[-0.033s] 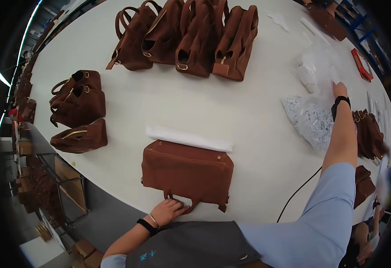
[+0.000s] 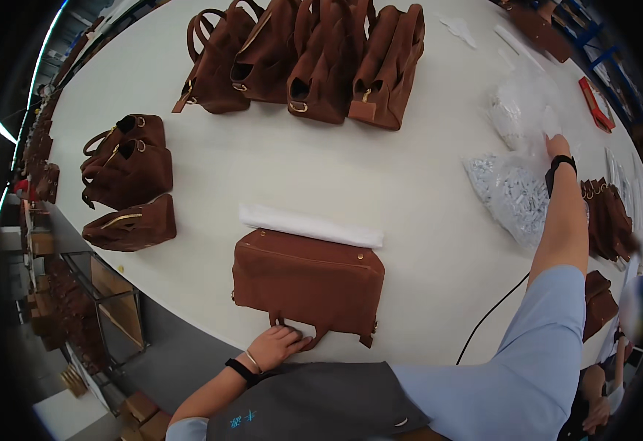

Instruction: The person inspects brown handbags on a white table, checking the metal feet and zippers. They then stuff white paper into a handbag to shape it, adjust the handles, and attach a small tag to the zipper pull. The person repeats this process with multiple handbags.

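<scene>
A brown handbag (image 2: 307, 283) lies on its side on the table just in front of me, its base facing away and its handles toward me. My left hand (image 2: 276, 345) is closed over the handles, fingertips inside the loop. Along the far side of the bag rests a long white wrapped roll (image 2: 310, 226). My right arm stretches far to the right. There my right hand (image 2: 558, 147) is at a clear plastic bag (image 2: 516, 117), its fingers partly hidden by the plastic. Beside it, nearer to me, sits another clear bag full of small pale pieces (image 2: 516, 195).
Several brown handbags (image 2: 318, 77) stand in a row at the far side, with more handbags (image 2: 130, 169) at the left edge. Brown leather pieces with rings (image 2: 606, 220) lie at right, near a red object (image 2: 595, 105). A black cable (image 2: 490, 316) crosses the white table (image 2: 226, 165).
</scene>
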{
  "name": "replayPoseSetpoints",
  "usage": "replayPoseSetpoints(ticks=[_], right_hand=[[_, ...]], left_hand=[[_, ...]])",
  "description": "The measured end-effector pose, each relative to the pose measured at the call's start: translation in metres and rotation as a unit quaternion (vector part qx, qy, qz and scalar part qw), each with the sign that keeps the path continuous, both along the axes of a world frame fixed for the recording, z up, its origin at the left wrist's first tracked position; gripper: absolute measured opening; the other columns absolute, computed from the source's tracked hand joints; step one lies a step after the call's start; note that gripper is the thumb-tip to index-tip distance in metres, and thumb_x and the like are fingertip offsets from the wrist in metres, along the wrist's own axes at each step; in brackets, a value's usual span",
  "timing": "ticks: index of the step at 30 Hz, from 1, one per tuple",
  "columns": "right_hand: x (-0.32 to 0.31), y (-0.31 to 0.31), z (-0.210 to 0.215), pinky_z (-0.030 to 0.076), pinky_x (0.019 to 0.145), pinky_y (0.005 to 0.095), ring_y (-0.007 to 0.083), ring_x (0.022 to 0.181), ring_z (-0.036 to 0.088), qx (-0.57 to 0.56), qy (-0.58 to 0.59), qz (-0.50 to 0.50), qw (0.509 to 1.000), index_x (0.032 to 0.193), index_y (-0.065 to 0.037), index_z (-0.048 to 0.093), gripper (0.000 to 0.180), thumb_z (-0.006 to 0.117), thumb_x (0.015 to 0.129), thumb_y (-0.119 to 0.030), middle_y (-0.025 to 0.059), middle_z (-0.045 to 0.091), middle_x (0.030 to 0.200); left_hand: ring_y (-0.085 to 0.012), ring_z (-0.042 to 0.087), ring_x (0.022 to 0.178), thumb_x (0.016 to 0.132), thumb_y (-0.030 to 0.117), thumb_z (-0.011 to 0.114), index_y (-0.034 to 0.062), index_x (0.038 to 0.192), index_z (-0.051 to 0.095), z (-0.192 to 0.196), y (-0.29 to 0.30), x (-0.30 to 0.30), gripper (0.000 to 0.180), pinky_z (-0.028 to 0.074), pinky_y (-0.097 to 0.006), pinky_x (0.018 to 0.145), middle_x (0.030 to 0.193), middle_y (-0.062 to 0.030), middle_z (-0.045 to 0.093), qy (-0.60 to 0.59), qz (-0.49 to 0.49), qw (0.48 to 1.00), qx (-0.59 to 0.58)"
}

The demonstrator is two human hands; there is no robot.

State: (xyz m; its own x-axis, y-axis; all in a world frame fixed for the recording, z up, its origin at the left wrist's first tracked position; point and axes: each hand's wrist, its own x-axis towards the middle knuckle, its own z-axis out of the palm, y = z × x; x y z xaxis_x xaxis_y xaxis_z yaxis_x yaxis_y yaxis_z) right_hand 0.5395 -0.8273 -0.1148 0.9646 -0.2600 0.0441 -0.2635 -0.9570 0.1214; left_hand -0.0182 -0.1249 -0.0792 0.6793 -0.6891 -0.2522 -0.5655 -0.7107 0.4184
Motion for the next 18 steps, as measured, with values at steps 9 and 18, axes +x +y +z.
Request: replayPoseSetpoints(ticks=[9, 18], right_hand=[[-0.041, 0.050, 0.045, 0.053, 0.084, 0.0470, 0.0364, 0.102, 0.065, 0.027, -0.075, -0.081, 0.994, 0.107, -0.013, 0.071, 0.027, 0.060, 0.089, -0.031, 0.0159, 0.069, 0.108], [-0.104, 0.094, 0.120, 0.053, 0.073, 0.0439, 0.0335, 0.086, 0.068, 0.040, -0.323, -0.084, 0.942, 0.107, -0.019, 0.071, 0.024, 0.057, 0.093, -0.035, 0.0098, 0.072, 0.094]], left_hand=[[-0.0178, 0.055, 0.097, 0.086, 0.011, 0.052, 0.0156, 0.133, 0.057, 0.006, -0.001, 0.000, 0.047, 0.045, -0.032, 0.090, 0.104, 0.0000, 0.056, 0.026, -0.004, 0.999, 0.023], [-0.0196, 0.055, 0.088, 0.085, 0.014, 0.057, 0.0192, 0.127, 0.063, -0.003, -0.003, -0.001, 0.043, 0.046, -0.032, 0.082, 0.096, 0.0000, 0.056, -0.047, -0.013, 0.999, -0.005]])
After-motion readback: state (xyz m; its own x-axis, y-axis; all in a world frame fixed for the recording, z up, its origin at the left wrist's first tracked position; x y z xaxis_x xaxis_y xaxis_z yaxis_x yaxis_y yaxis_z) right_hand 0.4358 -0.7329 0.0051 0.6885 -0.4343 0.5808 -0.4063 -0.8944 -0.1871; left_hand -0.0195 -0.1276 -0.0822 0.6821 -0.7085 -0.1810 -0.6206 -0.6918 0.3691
